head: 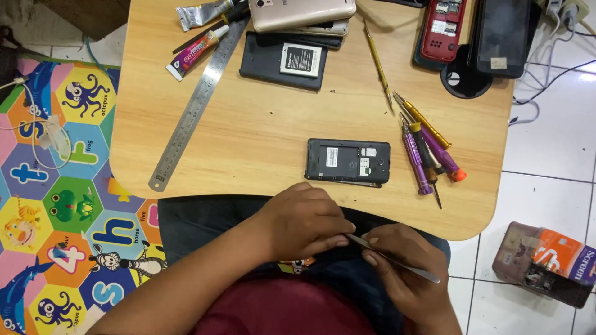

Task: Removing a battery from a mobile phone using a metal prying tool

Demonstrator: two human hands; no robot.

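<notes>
We are prying at something small, hidden under our left hand (304, 220) over our lap, with fingers clamped on the metal pry tool (392, 258) in our right hand (406, 273); next calls for careful levering.

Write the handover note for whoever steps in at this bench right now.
Left hand: closed over something small at the near table edge; what it grips is hidden.
Right hand: holds a thin flat metal prying tool, tip meeting the left hand's fingers.
Black phone with its back cover off lies just beyond the hands on the wooden table; its battery bay looks empty.
Purple and gold screwdrivers lie untouched to its right, long steel ruler to its left.
Done: cover removed. Left: cannot tell from this view.
</notes>
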